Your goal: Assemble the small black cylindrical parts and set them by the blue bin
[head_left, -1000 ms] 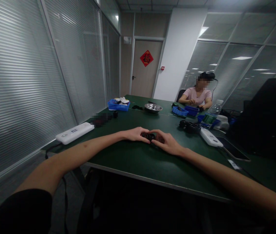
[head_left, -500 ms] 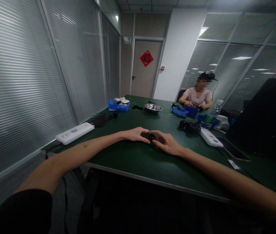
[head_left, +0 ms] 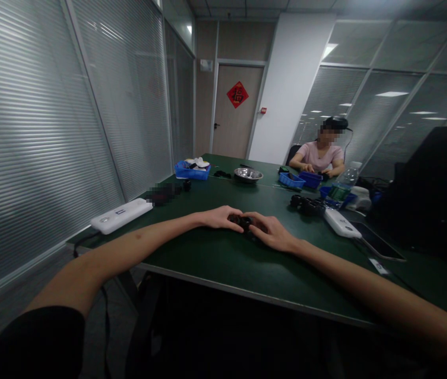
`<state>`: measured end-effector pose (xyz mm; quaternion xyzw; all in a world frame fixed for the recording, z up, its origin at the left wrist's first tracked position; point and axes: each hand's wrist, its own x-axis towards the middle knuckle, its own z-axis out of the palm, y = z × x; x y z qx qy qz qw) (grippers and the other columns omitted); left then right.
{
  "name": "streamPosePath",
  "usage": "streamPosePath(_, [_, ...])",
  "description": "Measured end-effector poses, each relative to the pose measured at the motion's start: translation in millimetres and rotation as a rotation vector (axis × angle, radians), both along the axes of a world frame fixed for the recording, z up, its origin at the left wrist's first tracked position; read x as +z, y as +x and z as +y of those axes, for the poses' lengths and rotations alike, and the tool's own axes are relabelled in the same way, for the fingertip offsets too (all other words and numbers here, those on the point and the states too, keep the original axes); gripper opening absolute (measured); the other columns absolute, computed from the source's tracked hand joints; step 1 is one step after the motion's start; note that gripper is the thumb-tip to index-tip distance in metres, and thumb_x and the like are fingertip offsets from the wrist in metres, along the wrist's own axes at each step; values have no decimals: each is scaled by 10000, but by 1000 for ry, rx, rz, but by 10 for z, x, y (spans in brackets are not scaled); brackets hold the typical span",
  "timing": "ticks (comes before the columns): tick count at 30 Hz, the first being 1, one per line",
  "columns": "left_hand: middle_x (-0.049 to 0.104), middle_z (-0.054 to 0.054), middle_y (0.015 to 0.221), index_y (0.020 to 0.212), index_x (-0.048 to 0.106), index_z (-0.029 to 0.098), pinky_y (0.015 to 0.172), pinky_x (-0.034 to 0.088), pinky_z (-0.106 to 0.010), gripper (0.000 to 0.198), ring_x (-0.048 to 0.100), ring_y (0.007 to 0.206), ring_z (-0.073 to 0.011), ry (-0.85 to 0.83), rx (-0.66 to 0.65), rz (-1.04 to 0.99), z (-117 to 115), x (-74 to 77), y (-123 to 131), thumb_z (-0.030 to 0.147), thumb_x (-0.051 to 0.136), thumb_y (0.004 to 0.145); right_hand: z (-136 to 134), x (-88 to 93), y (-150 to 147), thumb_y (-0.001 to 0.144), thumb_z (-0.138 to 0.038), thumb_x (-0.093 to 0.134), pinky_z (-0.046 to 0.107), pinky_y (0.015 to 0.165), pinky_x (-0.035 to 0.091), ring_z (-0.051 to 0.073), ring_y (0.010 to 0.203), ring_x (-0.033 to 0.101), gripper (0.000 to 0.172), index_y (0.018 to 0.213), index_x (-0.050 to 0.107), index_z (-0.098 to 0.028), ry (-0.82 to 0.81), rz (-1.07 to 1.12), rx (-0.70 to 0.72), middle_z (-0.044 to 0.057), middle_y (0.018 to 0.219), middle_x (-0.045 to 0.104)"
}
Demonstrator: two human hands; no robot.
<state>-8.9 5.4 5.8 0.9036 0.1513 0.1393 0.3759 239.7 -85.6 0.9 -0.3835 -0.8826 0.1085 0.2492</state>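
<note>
My left grip [head_left: 221, 217] is narrowed on a small black part [head_left: 244, 223], thumb and fingers at its left side, and my right grip [head_left: 274, 231] holds it from the right. The part sits between both, close to the green surface [head_left: 191, 250]; I cannot tell whether it rests there. Beyond it stands a metal bowl [head_left: 242, 179], with a blue basket [head_left: 191, 173] farther left. To my right, black pieces [head_left: 307, 205] lie near a clear bottle [head_left: 342, 187] and a white device [head_left: 340, 223], and a co-worker [head_left: 323, 155] sits across from me

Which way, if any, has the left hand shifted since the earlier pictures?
No; the left hand keeps the same place against the metal bowl, nearer the camera and slightly left of it.
</note>
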Motion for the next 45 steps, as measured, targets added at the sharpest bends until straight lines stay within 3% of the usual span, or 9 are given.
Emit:
streamPosePath(7, [626,-33,972,1126,669,137,781,423,-291,457,575,891,-176,41,7,9,-19,17,7,505,750,867,24,-42,-13,1014,-478,579,268,612,427,160,652,579,432,1370,562,-234,-24,46,-50,-10,780,632])
streamPosePath(15, [643,-43,1018,1192,666,143,791,433,-291,496,587,912,-179,9,0,4,-11,14,-9,501,760,862,-9,23,-3,1058,-400,493,280,671,439,168,704,604,434,1449,542,-218,-20,3,1,24,870,685])
streamPosePath(24, [623,-34,981,1134,670,142,791,425,-294,452,575,900,-178,21,-5,5,-18,24,1,497,755,866,-20,9,-35,1011,-493,586,269,609,432,157,650,574,441,1356,568,-219,-26,46,-60,-11,775,625])
streamPosePath(33, [641,-40,1006,1180,668,148,786,432,-295,526,592,905,-181,14,8,16,1,5,-2,544,763,847,-5,20,8,1060,-396,493,278,670,451,172,730,609,433,1450,537,-211,-5,-3,11,34,886,687])
streamPosePath(41, [637,-40,1013,1192,664,142,786,424,-292,492,578,897,-175,14,-8,-2,-7,3,4,496,758,863,-1,-1,-17,1015,-480,585,269,636,443,158,681,589,459,1399,563,-229,6,21,-35,3,827,643])
streamPosePath(45, [622,-34,984,1158,662,135,780,424,-292,496,568,886,-174,5,8,13,-24,24,1,514,762,855,-14,22,-25,1036,-436,551,266,644,441,157,680,594,417,1399,571,-230,3,8,-9,6,824,653])
